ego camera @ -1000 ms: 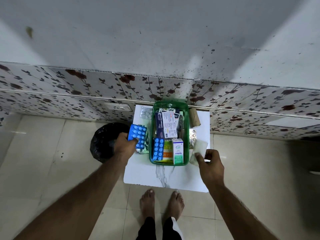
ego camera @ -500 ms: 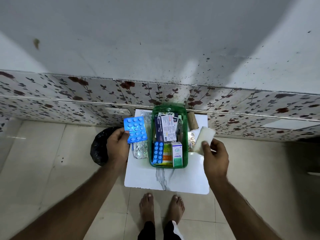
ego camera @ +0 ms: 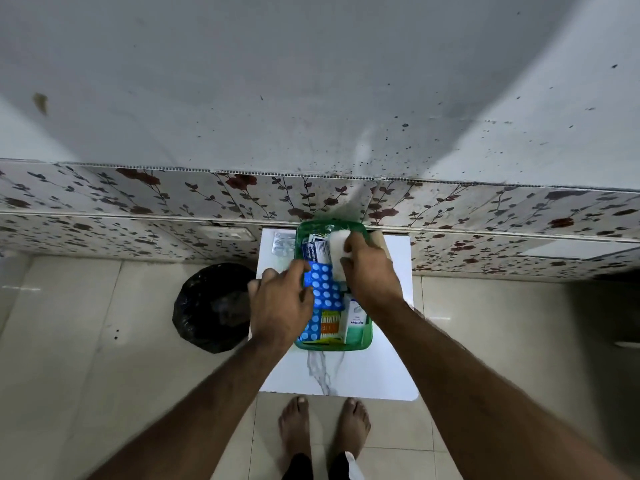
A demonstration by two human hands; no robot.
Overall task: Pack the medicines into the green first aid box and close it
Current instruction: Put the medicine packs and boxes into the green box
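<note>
The green first aid box (ego camera: pixel 367 336) stands open on a small white table (ego camera: pixel 363 372) against the wall, filled with cartons and strips. My left hand (ego camera: pixel 280 306) is over the box's left side, fingers on a blue blister strip (ego camera: pixel 325 289) that lies across the contents. My right hand (ego camera: pixel 370 271) is above the box's middle, closed on a white gauze pad (ego camera: pixel 337 252). A second blue strip (ego camera: pixel 313 329) and a white and green carton (ego camera: pixel 355 320) sit at the box's near end. A silver blister strip (ego camera: pixel 282 244) lies on the table left of the box.
A black-lined bin (ego camera: pixel 211 306) stands on the tiled floor left of the table. A brown roll (ego camera: pixel 379 239) shows behind my right hand at the table's back. A flowered wall panel (ego camera: pixel 173 199) runs behind. My bare feet (ego camera: pixel 325 424) are at the table's front edge.
Both hands have moved inward over the box. The blue strip went from left of the box onto its contents. The white pad went from the right side to above the box's middle.
</note>
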